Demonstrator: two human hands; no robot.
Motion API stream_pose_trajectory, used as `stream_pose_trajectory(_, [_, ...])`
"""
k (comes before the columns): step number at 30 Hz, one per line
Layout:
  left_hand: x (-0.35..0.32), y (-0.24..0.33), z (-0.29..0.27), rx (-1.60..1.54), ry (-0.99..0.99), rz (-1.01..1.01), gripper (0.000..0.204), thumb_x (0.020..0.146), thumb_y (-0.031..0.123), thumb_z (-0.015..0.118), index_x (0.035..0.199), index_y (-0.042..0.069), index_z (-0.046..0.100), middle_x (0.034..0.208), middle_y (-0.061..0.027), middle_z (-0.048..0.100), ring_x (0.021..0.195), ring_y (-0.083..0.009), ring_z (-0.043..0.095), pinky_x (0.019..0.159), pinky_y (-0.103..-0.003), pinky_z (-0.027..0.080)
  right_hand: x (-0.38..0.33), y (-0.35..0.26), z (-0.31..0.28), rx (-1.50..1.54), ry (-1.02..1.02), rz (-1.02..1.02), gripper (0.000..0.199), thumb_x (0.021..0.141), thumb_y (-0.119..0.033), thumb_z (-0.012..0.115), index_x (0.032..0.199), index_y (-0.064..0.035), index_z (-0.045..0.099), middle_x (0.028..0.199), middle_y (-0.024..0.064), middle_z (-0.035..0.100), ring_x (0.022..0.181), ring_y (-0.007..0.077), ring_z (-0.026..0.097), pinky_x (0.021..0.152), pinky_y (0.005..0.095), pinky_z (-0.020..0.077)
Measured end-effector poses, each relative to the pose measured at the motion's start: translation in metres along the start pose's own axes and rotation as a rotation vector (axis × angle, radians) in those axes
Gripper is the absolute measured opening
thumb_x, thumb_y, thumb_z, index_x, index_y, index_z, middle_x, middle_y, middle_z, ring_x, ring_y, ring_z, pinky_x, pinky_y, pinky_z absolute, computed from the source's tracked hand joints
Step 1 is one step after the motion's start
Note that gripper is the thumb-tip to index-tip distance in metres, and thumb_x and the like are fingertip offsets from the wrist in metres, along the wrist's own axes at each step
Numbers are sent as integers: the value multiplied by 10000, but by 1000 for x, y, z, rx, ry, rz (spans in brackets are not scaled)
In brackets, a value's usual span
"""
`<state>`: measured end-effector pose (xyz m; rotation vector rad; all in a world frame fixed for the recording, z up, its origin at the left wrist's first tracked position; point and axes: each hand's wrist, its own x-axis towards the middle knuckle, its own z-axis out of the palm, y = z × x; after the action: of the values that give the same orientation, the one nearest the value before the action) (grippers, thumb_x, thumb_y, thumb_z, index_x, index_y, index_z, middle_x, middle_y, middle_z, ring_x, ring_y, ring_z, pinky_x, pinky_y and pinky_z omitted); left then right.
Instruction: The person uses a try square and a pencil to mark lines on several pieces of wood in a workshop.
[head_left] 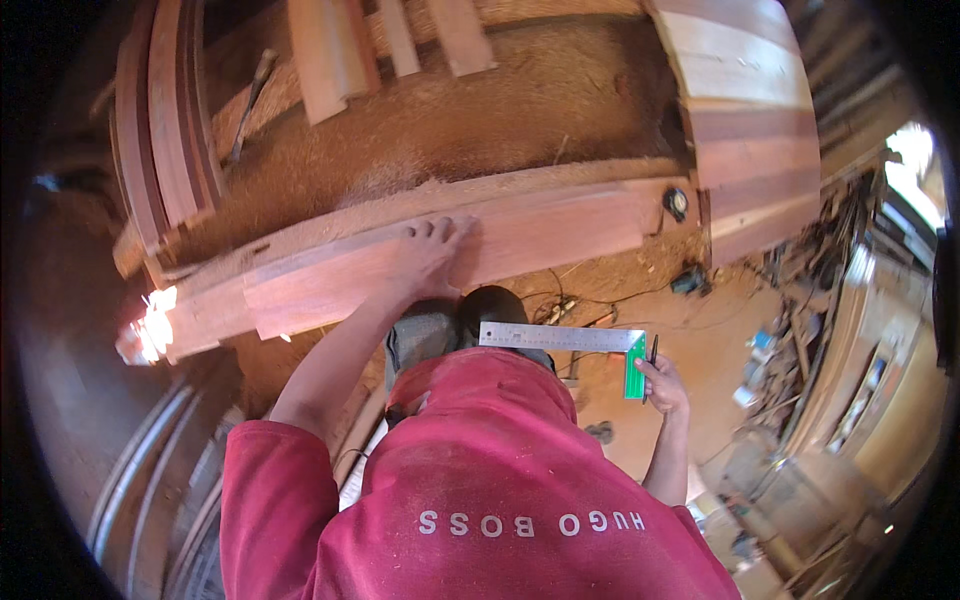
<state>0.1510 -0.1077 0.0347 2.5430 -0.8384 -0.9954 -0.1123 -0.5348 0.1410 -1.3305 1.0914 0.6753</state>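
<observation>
A long reddish wooden board (pixel 560 236) lies across in front of me on a rough, longer timber. My left hand (pixel 432 252) spans this board, its fingers curled at the far edge and the thumb by the near edge. To the right, my right hand (pixel 662 384) is closed around the green handle of a try square (pixel 560 337), whose steel blade points left in front of my body. A thin dark pencil or pen (pixel 653 350) sticks up from the same hand. Near the board's right end rests a round dark tape measure (pixel 676 204).
Stacked boards (pixel 752 130) stand at the right, with more planks (pixel 165 120) at the far left. A long-handled tool (pixel 252 105) lies among sawdust. On the ground are a teal power tool (pixel 690 280), cords and a scrap heap (pixel 790 350).
</observation>
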Motion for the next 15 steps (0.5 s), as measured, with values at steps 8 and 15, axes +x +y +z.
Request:
stream_pose_trajectory(8, [-26, -3, -3, 161, 358, -147, 1236, 581, 470, 943, 1597, 167, 308, 1498, -178, 473, 1384, -377, 456, 1121, -542, 374, -33, 224, -19, 552, 201, 16, 80, 1018, -187, 662, 965, -146, 618, 638, -85, 495, 472, 27, 415, 410, 210, 301])
stream_pose_trajectory(15, [-75, 23, 65, 166, 559, -34, 532, 783, 247, 803, 1271, 131, 624, 1177, -103, 620, 1092, -320, 591, 918, -463, 456, -25, 294, -6, 720, 248, 36, 85, 1017, -207, 665, 1007, -150, 602, 660, -69, 511, 476, 38, 433, 407, 214, 315])
